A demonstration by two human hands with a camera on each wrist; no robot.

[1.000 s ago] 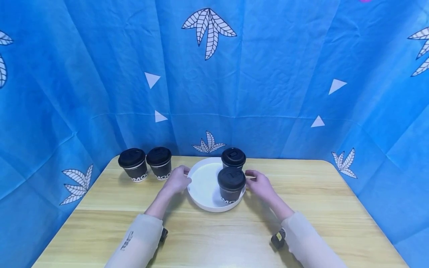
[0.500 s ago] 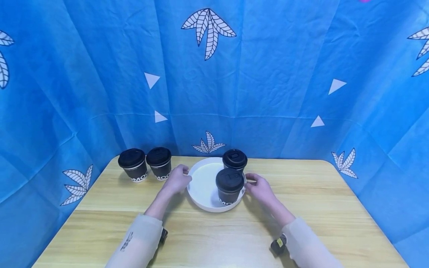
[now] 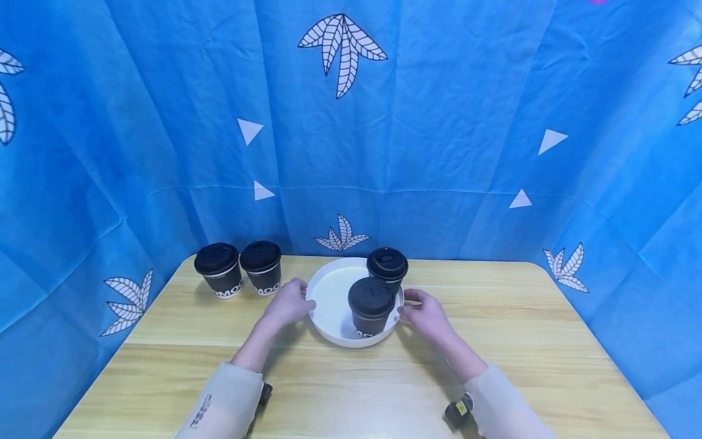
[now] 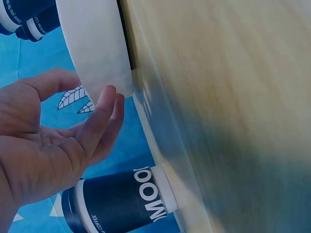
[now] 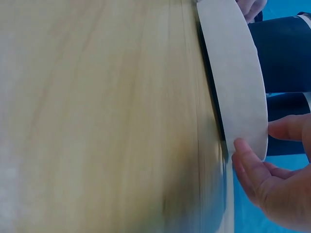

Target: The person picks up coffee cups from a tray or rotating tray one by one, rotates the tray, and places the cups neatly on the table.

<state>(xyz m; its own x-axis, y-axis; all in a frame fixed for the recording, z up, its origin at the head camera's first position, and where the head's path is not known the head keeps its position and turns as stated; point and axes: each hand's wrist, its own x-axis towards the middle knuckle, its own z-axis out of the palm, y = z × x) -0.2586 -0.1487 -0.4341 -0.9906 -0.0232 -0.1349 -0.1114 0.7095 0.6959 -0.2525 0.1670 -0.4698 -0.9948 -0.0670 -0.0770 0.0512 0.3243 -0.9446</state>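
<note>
A round white tray point(image 3: 331, 302) with a low wall sits on the wooden table. Two black lidded paper coffee cups stand upright on its right half, the front cup point(image 3: 372, 303) partly overlapping the back cup point(image 3: 387, 266). My left hand point(image 3: 285, 303) grips the tray's left edge, thumb at the rim and fingers against the outer wall, as the left wrist view shows. On the opposite side my right hand point(image 3: 428, 316) pinches the right edge; in the right wrist view its fingertips point(image 5: 241, 144) press the outer wall point(image 5: 235, 82).
Two more black lidded coffee cups stand close together at the back left, an outer cup point(image 3: 218, 271) and an inner cup point(image 3: 262, 268) near my left hand. A blue patterned curtain point(image 3: 439, 122) hangs behind the table point(image 3: 351, 390).
The tray has turned clockwise: the front cup has shifted left and nearer, the back cup right and nearer. Both hands have moved slightly toward me at the rim.
</note>
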